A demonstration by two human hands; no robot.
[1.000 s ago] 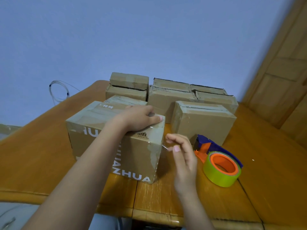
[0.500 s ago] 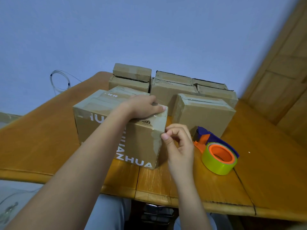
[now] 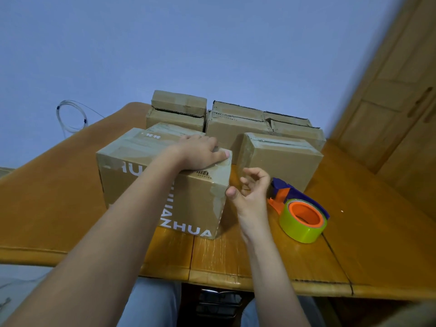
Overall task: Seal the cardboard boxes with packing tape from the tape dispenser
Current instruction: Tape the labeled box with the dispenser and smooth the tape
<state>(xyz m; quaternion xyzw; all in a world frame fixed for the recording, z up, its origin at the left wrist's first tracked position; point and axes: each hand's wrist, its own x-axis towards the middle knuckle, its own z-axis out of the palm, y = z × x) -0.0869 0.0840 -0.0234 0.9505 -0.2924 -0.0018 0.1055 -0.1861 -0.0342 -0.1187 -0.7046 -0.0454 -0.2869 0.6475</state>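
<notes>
Change: the right hand point(image 3: 251, 190) has uncurled since half a second ago, thumb now at the box's near right edge.
Front box point(image 3: 165, 182): near left on the table point(image 3: 377, 244), glossy tape over its right corner.
Left hand point(image 3: 200, 153): flat on the box top, fingers straight and together.
Right hand: fingers loosely spread, holding nothing.
Tape dispenser point(image 3: 300, 211): right of the hand, on the table.
Other boxes point(image 3: 280, 159): far side.

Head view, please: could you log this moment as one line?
left hand: pressing printed box top | right hand: thumb on taped corner | tape dispenser: idle on table
</notes>
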